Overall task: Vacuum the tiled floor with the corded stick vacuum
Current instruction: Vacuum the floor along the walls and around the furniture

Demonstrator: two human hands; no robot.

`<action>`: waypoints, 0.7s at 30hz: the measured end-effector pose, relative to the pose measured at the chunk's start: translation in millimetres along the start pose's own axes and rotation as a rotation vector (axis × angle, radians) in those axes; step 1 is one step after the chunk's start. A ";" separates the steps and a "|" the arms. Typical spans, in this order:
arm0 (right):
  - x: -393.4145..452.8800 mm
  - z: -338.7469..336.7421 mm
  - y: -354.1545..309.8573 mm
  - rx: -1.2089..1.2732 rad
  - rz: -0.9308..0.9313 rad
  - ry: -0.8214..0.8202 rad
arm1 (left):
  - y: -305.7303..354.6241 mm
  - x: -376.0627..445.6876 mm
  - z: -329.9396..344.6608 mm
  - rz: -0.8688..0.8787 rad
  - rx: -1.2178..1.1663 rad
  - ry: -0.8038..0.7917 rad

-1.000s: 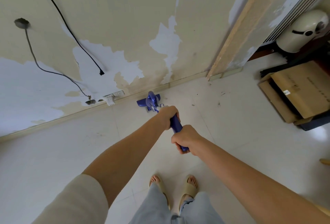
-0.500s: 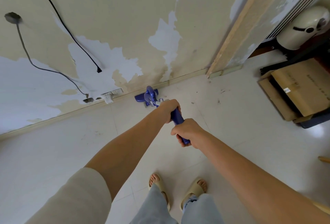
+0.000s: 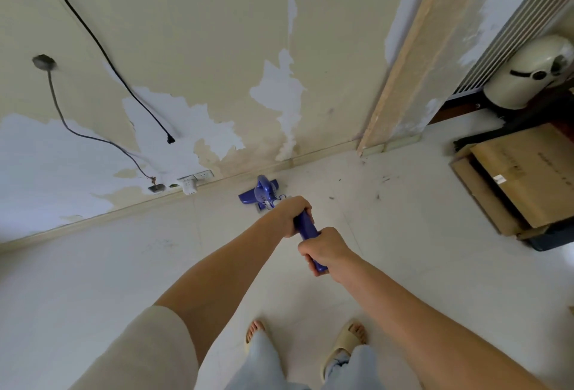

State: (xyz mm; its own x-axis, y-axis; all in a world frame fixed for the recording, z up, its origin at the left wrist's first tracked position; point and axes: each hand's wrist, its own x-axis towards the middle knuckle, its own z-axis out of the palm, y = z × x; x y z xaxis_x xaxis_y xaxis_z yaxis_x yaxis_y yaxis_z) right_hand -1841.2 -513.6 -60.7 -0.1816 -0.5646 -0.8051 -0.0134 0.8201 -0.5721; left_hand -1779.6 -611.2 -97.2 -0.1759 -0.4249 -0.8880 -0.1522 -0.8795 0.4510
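Sandalled feet on pale floor tiles. Right hand and left hand both clenched round the blue vacuum handle. Its head lies at the skirting. Debris specks to the right, near cardboard. Wall paint peeling; sockets low.

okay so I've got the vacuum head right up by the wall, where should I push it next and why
Probably sweep the vacuum head rightward along the baseboard. Dark debris specks lie on the tiles there, toward the wall corner. Both the left hand and the right hand already grip the blue handle.
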 end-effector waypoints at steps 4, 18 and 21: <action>-20.4 -45.1 9.9 0.003 -0.003 0.008 | -7.4 -9.1 48.7 -0.028 0.023 -0.004; -9.1 -105.6 27.8 -0.015 0.017 -0.121 | -15.3 -8.6 110.5 -0.045 -0.037 -0.018; -4.0 -110.6 16.8 -0.039 0.026 -0.132 | -3.7 -2.2 112.1 -0.054 -0.032 -0.012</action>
State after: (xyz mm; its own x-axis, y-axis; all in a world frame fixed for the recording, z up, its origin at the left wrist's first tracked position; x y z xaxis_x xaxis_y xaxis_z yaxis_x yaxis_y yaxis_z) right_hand -1949.4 -487.3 -49.8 -0.0515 -0.5486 -0.8345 -0.0489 0.8360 -0.5465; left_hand -1887.6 -583.0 -86.9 -0.1796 -0.3747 -0.9096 -0.1308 -0.9073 0.3996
